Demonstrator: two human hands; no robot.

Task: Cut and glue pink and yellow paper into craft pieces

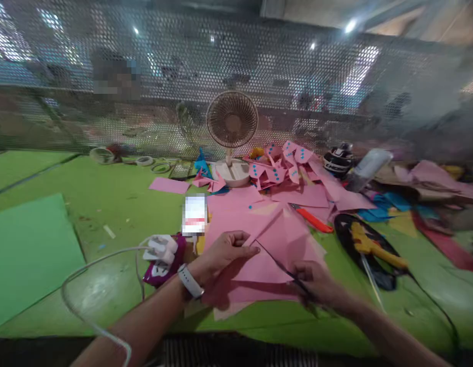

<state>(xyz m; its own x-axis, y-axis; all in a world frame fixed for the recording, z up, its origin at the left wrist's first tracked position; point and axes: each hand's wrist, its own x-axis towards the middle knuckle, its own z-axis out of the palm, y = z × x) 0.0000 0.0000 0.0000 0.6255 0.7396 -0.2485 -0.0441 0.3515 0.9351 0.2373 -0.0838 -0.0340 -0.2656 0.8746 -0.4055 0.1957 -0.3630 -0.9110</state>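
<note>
My left hand (230, 250), with a white band on the wrist, pinches a sheet of pink paper (255, 267) between thumb and fingers. From the right, my right hand (313, 285) grips dark scissors (280, 265), blurred near the handles. Their thin blades lie across the pink paper, with the tip close to my left thumb. Under the held sheet is a stack of more pink sheets (228, 219). A red utility knife (313, 218) rests at the upper right of the stack.
A yellow glue gun (374, 247) lies on a black dish to the right. Behind the stack stand a small fan (232, 120) and a heap of cut pink pieces (282, 163). Left are a lit phone (195, 214), a white plug with cable (162, 250) and a green sheet (29, 260).
</note>
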